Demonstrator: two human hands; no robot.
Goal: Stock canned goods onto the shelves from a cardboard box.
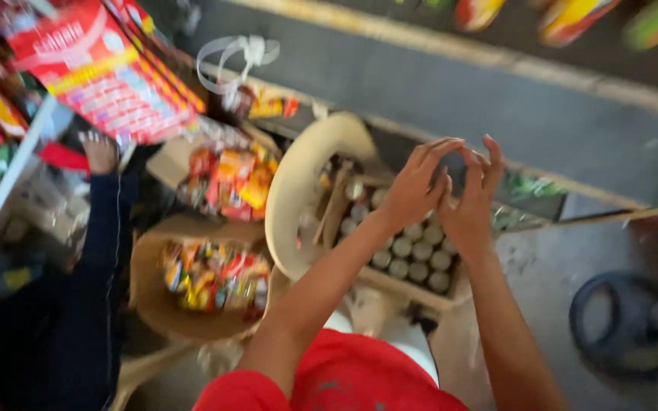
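My left hand (416, 186) and my right hand (475, 199) are raised together, touching near the palms. The fingers are spread and I see nothing held in either. Below them a shallow cardboard box (390, 283) holds several round pale-lidded cans (419, 255). The box rests on a cream plastic chair (298, 183). My red sleeve (329, 380) fills the bottom of the blurred view.
Two cardboard boxes of colourful snack packets (215, 275) (230, 179) stand to the left. Another person's dark-sleeved arm (100, 228) reaches up at far left under a red printed package (104, 72). A black ring-shaped object (626, 327) lies on the grey floor at right.
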